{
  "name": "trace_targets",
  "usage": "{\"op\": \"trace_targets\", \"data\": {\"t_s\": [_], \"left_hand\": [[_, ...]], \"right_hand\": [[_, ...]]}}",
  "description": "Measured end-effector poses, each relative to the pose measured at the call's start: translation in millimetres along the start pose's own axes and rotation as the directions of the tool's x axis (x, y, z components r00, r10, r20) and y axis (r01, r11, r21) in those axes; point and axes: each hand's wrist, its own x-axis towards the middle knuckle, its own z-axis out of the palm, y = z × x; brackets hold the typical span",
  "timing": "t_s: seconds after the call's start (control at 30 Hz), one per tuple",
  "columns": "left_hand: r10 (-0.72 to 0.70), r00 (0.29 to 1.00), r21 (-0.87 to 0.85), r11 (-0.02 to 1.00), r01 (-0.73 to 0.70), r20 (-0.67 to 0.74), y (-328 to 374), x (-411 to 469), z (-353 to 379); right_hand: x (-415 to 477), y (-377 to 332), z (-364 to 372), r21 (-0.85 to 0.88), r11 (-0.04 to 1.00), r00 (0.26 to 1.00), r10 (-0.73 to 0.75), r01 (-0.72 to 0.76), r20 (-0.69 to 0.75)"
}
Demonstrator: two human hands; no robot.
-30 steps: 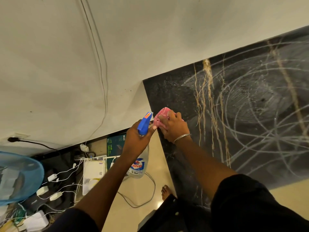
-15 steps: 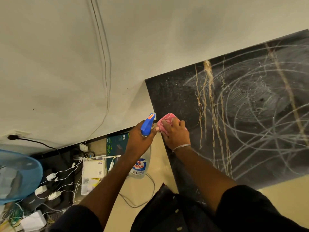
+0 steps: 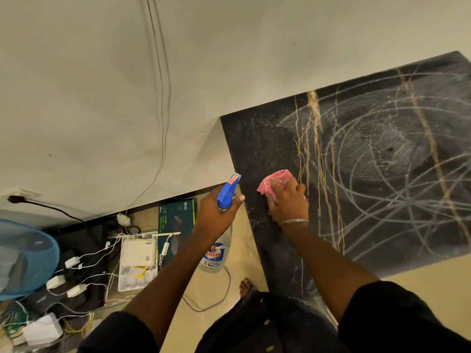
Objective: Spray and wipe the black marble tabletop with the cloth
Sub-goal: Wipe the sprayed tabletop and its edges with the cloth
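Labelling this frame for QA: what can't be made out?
Head view only.
cloth: mostly under the right hand.
spray bottle: trigger hidden by the left hand.
tabletop: cut off by the right frame edge.
green box: small print unreadable.

Your right hand (image 3: 288, 203) grips the cloth (image 3: 275, 180), which lies on the tabletop (image 3: 382, 212) near its left edge. Your left hand (image 3: 216, 216) holds the spray bottle (image 3: 216, 256) just left of that edge, off the slab and above the floor (image 3: 211, 291). The tabletop's far edge meets the wall (image 3: 89, 98). On the floor left of the bottle: a box (image 3: 175, 220), then a tray (image 3: 137, 273), then chargers (image 3: 72, 262) with their leads, and a basket (image 3: 25, 258) at far left. Two cables (image 3: 163, 98) run down the wall behind them.
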Motion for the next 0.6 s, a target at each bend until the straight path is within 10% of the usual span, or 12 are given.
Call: {"op": "trace_targets", "data": {"t_s": [0.23, 0.6], "left_hand": [[-0.037, 0.999, 0.047, 0.998, 0.036, 0.017, -4, -17, 3], [-0.038, 0.999, 0.098, 0.995, 0.034, 0.039, -8, -46, -1]], "right_hand": [[-30, -24, 5, 0.027, 0.970, 0.958, -0.243, 0.242, 0.155], [-26, 31, -6, 0.011, 0.998, 0.997, 0.063, -0.063, -0.037]]}}
